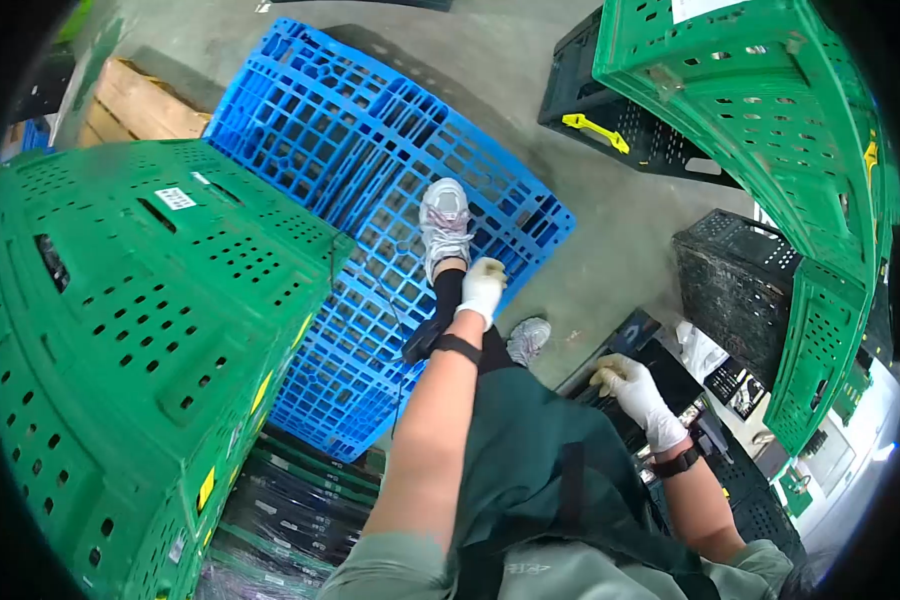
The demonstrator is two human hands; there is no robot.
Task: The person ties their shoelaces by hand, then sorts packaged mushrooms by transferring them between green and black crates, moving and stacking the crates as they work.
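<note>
While my right hand (pixel 633 393) curls its gloved fingers over the rim of the black crate (pixel 625 340), low beside my right leg, my left hand (pixel 482 285) hangs loosely curled, holding nothing, above the blue pallet (pixel 370 170) where my shoe (pixel 444 222) stands. Green crates (pixel 140 300) are stacked at my left. I judge this an early stage: the black crate is gripped but not yet lifted, and it sits off the pallet.
</note>
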